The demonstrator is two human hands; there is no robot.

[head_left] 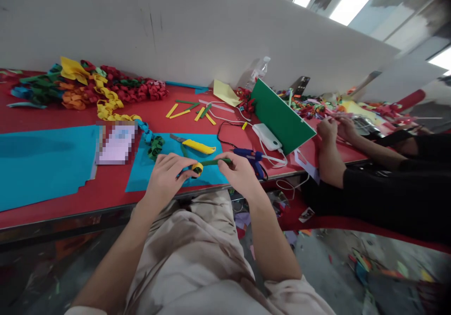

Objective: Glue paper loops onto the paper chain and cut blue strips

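Fingers of the left hand (pixel 165 176) are pinched shut around a small yellow paper coil (pixel 197 168), while the right hand (pixel 239 171) nips the other end of the green paper strip (pixel 215 162) running out of that coil. Both hold the piece just above the near edge of the red surface (pixel 105 192), over a blue sheet (pixel 148 169). Just beyond lie a yellow-handled cutter (pixel 197 146) and, to the right, a blue glue gun (pixel 252 156) with a white power bank (pixel 267 136). Farther right, a co-worker's hands (pixel 334 128) rest behind a green board (pixel 282 117). At the far left, folded paper chains (pixel 105 89) are heaped against the white wall (pixel 176 23).
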